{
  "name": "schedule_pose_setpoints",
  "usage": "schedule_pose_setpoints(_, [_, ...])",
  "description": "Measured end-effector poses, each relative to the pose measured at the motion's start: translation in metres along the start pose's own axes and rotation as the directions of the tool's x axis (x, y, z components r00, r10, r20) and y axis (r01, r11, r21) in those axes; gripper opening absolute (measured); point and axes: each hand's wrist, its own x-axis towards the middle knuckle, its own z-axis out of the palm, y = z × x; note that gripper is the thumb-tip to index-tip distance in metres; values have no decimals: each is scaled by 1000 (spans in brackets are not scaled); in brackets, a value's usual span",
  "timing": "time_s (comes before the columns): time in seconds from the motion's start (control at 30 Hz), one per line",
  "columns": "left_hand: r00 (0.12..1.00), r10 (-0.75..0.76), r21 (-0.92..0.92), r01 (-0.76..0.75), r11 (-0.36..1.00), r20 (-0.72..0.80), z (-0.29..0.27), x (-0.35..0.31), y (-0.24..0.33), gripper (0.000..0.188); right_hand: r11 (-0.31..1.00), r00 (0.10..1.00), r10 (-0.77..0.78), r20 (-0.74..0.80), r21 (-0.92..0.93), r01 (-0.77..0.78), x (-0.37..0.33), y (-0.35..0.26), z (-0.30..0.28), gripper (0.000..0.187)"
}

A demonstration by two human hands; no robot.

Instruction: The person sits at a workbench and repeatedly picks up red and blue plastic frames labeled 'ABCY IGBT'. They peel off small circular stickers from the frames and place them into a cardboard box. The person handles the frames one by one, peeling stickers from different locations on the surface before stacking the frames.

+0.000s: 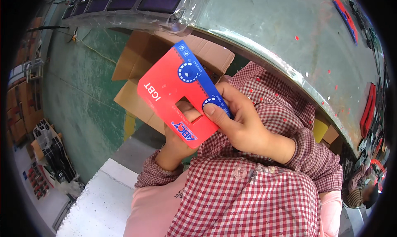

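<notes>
A flat control-panel label [159, 86], red with a blue band along one edge, is held tilted above my lap. It has white print, round dial markings and a rectangular cutout. My right hand [246, 127] pinches its blue edge, thumb on the front near the lower dial marking and fingers behind. From below, my left hand [174, 145] supports it at the back. Some of the left fingers show through the cutout; the rest are hidden behind the label. An open cardboard box [126, 65] stands on the floor beyond the label.
A grey-green worktable [264, 19] curves along the right, with small red scraps scattered on it and on my checked apron. Purple pieces in clear plastic [161, 1] lie at its far left. Red strips [367, 108] and dark parts line the right side. A white block [101, 204] is at lower left.
</notes>
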Motion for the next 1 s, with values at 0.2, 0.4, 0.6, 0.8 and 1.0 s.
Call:
schedule_pose_setpoints(0.2, [938,-345,-38,345,938,-19,-11,-23,-14,26,994,995,-70,-66,-86,64,-8,5,-5,17])
schedule_pose_setpoints(0.4, [876,-483,111,479,871,13,-19,-58,-87,39,986,992,-116,-59,-131,108,-8,2,-6,19])
schedule_pose_setpoints(0.6, [848,-528,146,527,837,-35,-40,-87,-162,50,982,991,-125,-45,-146,117,-16,-6,-16,22])
schedule_pose_setpoints(0.8, [801,-598,-206,587,783,6,-43,-47,-111,52,963,977,-201,-71,-200,183,-16,-11,-25,24])
schedule_pose_setpoints(1.0, [879,-423,-880,367,302,221,1,26,29,68,893,959,-273,76,-351,283,-23,-11,-35,25])
